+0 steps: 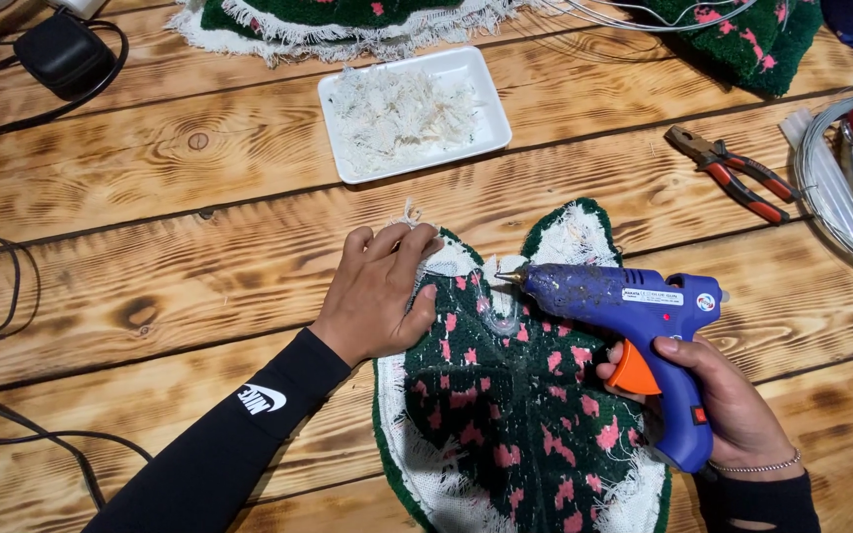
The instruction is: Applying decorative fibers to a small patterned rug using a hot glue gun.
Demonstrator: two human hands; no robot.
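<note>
Wooden table (pixel 150 188) holds tray (pixel 491 99), pliers (pixel 733 173), cables (pixel 2 296).

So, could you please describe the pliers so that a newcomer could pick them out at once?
Start at the wooden table and go to its right side, past the white tray of pale fibres. The pliers lie flat there, above the blue glue gun, beside the coiled wire. Their red-and-black handles set them apart.
</note>
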